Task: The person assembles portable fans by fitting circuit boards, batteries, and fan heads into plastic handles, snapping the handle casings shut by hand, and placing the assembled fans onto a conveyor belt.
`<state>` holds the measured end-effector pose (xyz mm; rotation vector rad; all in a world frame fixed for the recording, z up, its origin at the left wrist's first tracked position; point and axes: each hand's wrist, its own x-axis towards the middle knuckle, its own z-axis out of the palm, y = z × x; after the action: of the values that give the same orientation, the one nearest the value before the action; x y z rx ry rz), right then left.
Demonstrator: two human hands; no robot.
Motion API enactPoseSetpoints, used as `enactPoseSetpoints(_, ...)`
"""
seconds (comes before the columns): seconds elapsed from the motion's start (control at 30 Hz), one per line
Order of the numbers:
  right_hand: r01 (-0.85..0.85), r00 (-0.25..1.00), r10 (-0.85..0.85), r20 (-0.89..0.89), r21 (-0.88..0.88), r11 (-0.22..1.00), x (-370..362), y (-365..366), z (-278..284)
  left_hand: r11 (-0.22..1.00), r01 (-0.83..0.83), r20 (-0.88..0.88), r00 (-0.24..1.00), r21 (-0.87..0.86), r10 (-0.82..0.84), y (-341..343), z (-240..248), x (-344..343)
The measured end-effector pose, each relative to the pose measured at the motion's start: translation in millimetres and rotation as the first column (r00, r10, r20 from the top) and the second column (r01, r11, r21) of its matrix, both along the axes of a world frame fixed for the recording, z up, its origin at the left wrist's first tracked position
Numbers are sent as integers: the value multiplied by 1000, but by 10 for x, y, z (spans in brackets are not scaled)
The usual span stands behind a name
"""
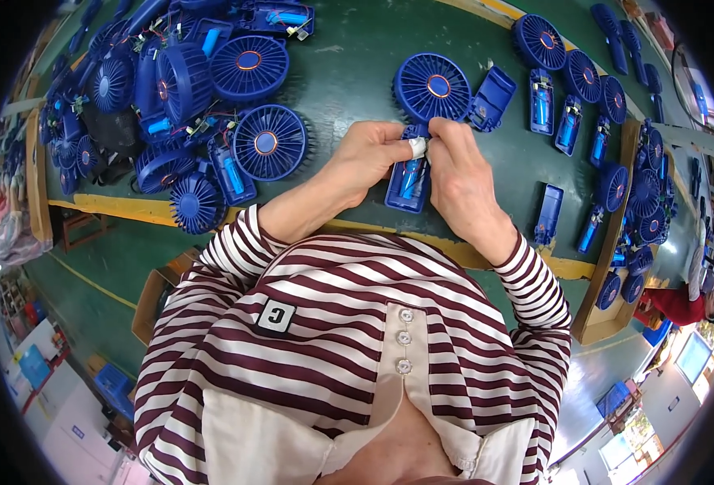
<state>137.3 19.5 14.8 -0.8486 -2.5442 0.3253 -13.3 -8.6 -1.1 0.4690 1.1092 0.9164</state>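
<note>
In front of me on the green table lies a blue handheld fan (433, 87), its round grille pointing away and its opened handle (409, 184) toward me. A light-blue battery shows inside the handle. My left hand (373, 153), with white tape round a finger or thumb, pinches the handle's upper end from the left. From the right, my right hand (459, 166) bends its fingers closed at the same spot, by the fan's neck. Whatever small part its fingertips hold is hidden. A loose blue handle cover (493, 97) lies just right of the grille.
A big heap of blue fans (171, 81) covers the table's left side. More opened fans (541, 105) stand in a row at the right, near a separate handle shell (548, 212). A cardboard box (611, 303) with fans sits beyond the right edge. The table's yellow edge (357, 229) runs before me.
</note>
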Motion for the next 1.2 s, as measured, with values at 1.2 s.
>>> enactPoseSetpoints(1.2,32,999,-36,-16,-200,979,141,103,26,979,194,125,975,-68,-185,157,-93,-72)
